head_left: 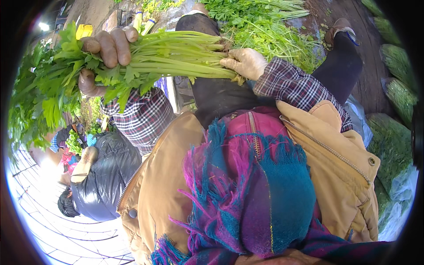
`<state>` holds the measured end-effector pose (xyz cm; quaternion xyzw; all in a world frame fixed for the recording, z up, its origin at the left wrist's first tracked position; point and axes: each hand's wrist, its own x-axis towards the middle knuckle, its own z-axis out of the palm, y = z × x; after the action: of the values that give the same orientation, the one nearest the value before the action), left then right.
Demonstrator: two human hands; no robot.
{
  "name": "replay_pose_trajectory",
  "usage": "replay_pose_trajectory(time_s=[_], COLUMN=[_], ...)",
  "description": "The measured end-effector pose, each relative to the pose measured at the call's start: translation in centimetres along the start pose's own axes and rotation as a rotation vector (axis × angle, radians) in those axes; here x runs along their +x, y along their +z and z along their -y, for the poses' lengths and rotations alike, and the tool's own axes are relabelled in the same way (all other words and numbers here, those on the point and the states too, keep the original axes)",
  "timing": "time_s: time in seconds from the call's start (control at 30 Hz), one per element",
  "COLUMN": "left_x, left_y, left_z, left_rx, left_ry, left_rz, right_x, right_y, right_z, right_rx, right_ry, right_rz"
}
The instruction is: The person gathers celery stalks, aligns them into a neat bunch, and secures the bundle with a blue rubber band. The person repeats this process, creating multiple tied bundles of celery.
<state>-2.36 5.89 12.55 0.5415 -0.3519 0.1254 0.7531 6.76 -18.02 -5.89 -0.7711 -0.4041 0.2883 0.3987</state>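
A large leafy bunch of celery (179, 54) lies crosswise in front of me, its leaves towards the left and its root ends towards the right. My left hand (109, 49), in a soiled glove, is wrapped around the stalks just beside the leaves. At the other end, my right hand (245, 63), in a pale glove, grips the stalk bases by the roots with bent fingers; its fingertips are partly hidden. Beyond the bunch, loose celery (271, 43) is heaped on the ground between my legs, with more stalks (288, 13) at the top.
Bagged green bundles (399, 63) line the right edge, beside clear plastic (397, 198). At left, a person in a black puffy jacket (106, 175) is close by; another person (68, 159) is beyond. A yellow object (84, 31) and blue-banded stalks (147, 26) are at upper left.
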Motion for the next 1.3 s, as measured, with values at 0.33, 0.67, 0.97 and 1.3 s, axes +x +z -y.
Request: replay_pose_trajectory(time_s=[0.33,0.67,0.97,1.3], left_x=[-0.5,0.2,-0.7,0.4], left_y=[1.1,0.8,0.4,1.3], left_z=[-1.4,-1.3,-1.9,-2.2], left_rx=[0.040,0.027,0.023,0.088], left_ry=[0.037,-0.007,0.022,-0.032], left_rz=[-0.051,0.014,-0.087,-0.529], right_x=[0.0,6.0,2.4,-1.8], right_y=[-2.9,-0.8,-3.1,1.0], right_z=[-7.1,-2.5,-5.2,-1.5], right_rx=[-0.424,-0.142,-0.344,-0.490], right_ry=[0.421,-0.076,0.140,-0.333], right_rz=[0.183,-0.083,-0.034,-0.140])
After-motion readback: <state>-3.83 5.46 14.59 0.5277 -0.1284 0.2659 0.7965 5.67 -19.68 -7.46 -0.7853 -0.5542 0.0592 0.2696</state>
